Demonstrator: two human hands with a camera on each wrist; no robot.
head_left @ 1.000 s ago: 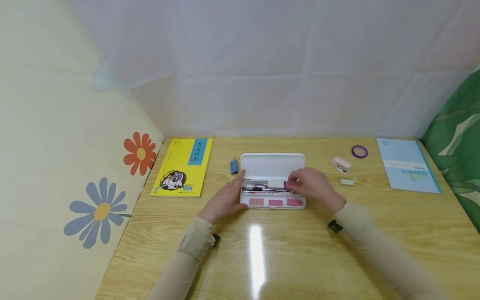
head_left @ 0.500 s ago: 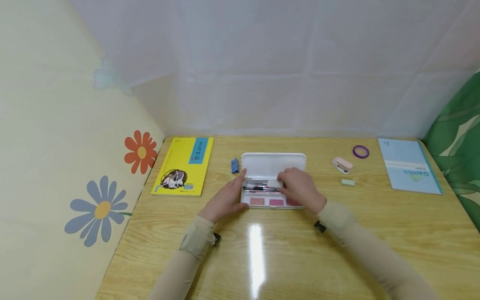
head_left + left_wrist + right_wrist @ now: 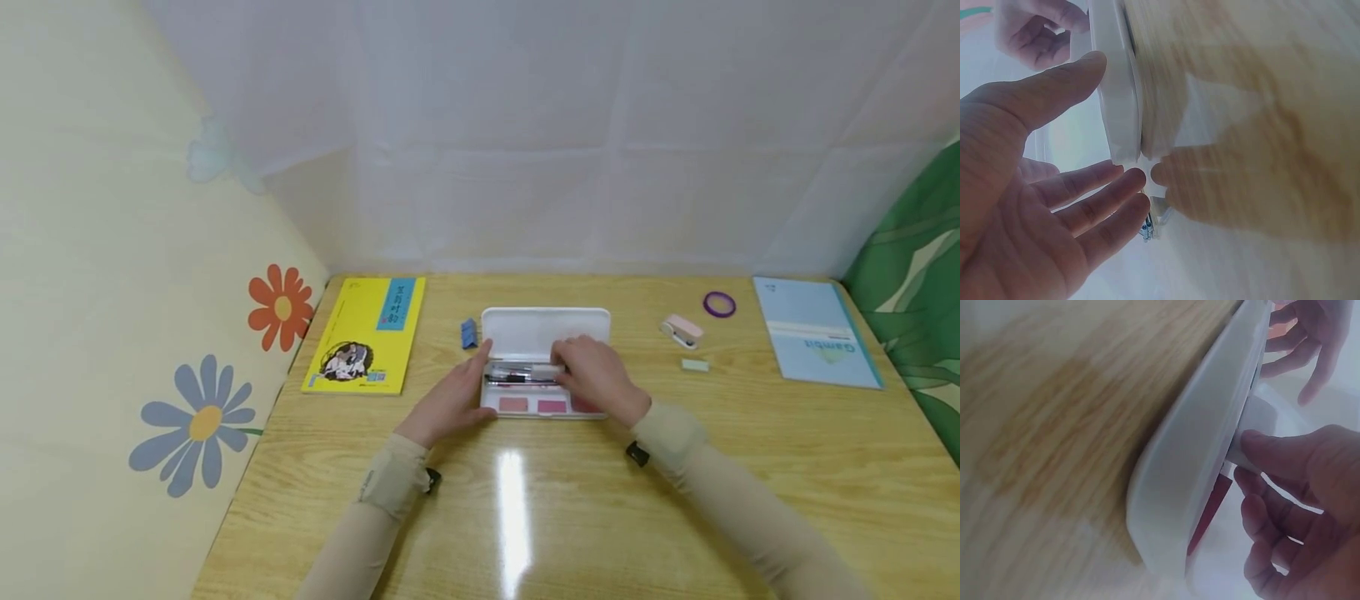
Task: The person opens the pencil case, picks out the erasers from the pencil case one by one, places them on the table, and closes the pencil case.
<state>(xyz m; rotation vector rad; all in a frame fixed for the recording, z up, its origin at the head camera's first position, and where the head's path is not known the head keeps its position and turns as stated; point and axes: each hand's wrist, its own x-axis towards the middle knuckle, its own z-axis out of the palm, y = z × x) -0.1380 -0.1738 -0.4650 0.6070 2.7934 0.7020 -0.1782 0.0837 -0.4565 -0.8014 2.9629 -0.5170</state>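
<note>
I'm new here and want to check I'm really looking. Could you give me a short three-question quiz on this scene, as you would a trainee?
1. Multiple choice: what colour is the ring near the stapler?
A) green
B) purple
C) orange

2. True or false: the lid of the white case is open.

3. Short answer: what is the person's right hand pinching?

Key:
1. B, purple.
2. True.
3. A pale block.

We see an open, white, rectangular plastic case [image 3: 545, 332] on the bench [image 3: 450, 517], slim pens [image 3: 513, 379] and a pale block [image 3: 543, 369] inside.
</note>
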